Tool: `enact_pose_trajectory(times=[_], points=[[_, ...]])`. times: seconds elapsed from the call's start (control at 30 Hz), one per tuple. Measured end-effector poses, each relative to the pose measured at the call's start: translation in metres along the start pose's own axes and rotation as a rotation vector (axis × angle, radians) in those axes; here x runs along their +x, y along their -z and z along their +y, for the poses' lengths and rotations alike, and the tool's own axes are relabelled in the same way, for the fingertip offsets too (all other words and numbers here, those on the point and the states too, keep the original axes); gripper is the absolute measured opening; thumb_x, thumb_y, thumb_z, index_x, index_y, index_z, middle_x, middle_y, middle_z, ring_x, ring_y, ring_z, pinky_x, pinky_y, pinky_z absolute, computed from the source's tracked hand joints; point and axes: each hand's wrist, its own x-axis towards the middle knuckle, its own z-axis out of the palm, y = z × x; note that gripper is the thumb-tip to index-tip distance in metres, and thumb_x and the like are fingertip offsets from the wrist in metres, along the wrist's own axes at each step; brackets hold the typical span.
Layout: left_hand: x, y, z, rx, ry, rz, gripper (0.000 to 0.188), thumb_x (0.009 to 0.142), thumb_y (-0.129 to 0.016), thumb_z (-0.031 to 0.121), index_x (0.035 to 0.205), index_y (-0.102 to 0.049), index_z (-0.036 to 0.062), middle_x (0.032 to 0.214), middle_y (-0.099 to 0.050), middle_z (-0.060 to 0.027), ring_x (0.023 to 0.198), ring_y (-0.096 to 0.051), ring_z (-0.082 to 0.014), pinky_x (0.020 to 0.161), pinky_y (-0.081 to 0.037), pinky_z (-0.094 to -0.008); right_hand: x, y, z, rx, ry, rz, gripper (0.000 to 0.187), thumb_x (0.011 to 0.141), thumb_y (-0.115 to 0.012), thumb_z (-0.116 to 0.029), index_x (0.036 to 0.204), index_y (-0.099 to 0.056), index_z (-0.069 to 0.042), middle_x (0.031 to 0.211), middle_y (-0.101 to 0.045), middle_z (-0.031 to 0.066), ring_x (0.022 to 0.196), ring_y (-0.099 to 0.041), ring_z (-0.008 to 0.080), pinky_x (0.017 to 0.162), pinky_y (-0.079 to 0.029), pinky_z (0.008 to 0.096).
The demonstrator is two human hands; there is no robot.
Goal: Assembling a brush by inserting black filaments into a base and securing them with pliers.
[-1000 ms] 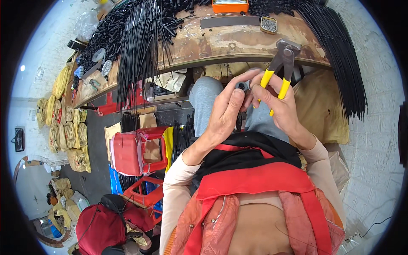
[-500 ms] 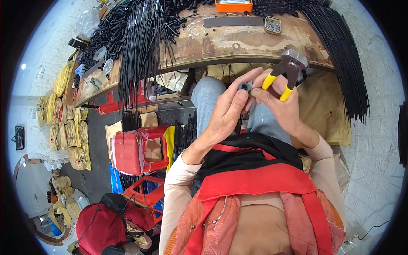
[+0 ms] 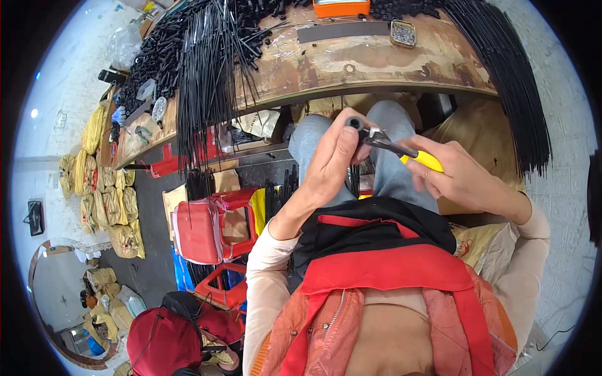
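My left hand [image 3: 329, 160] is closed around a short black tube [image 3: 355, 123], its round open end facing up between thumb and fingers. In my right hand [image 3: 451, 172] are pincers [image 3: 427, 161] with yellow handles. Their dark metal jaws reach to the left and sit right beside the tube, at my left fingertips. Whether the jaws bite on anything there I cannot tell. Both hands are held above my lap, just short of the bench edge.
The wooden bench [image 3: 348, 66] carries a tin of small metal pieces [image 3: 402, 34], a grey strip [image 3: 343, 32] and an orange box [image 3: 342, 7]. Bundles of thin black rods [image 3: 210, 94] overhang its edge at left and right. Red stools [image 3: 210, 229] stand at left.
My right hand has moved right and turned the pincers from jaws-up to jaws pointing left, bringing them against the tube. My left hand still holds the tube.
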Motion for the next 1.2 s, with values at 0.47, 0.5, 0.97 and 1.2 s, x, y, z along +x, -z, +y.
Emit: enact_pose_trajectory(times=[0.47, 0.5, 0.97, 1.2], points=[[-0.006, 0.000, 0.006, 0.130, -0.018, -0.011, 0.043, 0.104, -0.034, 0.044, 0.099, -0.047, 0.0029, 0.071, -0.041, 0.0019, 0.065, -0.034, -0.0074, 0.057, -0.029, -0.0235, 0.005, 0.035, -0.025, -0.036, -0.168, -0.325, 0.029, 0.099, -0.050, -0.029, 0.093, -0.053, -0.002, 0.064, -0.054, 0.0017, 0.056, -0.055, 0.0111, 0.055, -0.045, 0.0261], [-0.005, 0.001, 0.007, 0.123, -0.022, -0.042, 0.044, 0.104, -0.035, 0.044, 0.100, -0.047, 0.0025, 0.071, -0.041, 0.0019, 0.065, -0.033, -0.0074, 0.058, -0.029, -0.0234, 0.002, 0.032, -0.022, -0.036, -0.168, -0.323, 0.029, 0.099, -0.050, -0.029, 0.093, -0.053, -0.002, 0.064, -0.054, 0.0017, 0.056, -0.055, 0.0111, 0.055, -0.045, 0.0261], [0.009, 0.011, 0.037, 0.258, 0.059, 0.062, 0.054, 0.101, -0.037, 0.050, 0.118, -0.057, 0.0031, 0.077, -0.051, 0.0017, 0.068, -0.046, -0.0077, 0.062, -0.037, -0.0225, 0.008, 0.030, 0.005, -0.151, 0.158, -0.042, 0.033, 0.096, -0.054, -0.032, 0.112, -0.053, -0.003, 0.075, -0.059, 0.0167, 0.068, -0.060, 0.0294, 0.064, -0.045, 0.0406], [0.001, 0.213, 0.295, 0.642, -0.525, 0.209, 0.048, 0.105, -0.034, 0.025, 0.141, -0.031, -0.0069, 0.125, -0.053, -0.0157, 0.108, -0.055, -0.0207, 0.089, -0.046, -0.0275, 0.076, 0.100, 0.134, -0.749, -0.208, 0.592, 0.038, 0.097, -0.048, -0.037, 0.106, -0.054, -0.001, 0.102, -0.060, 0.0246, 0.100, -0.059, 0.0414, 0.088, -0.046, 0.0503]])
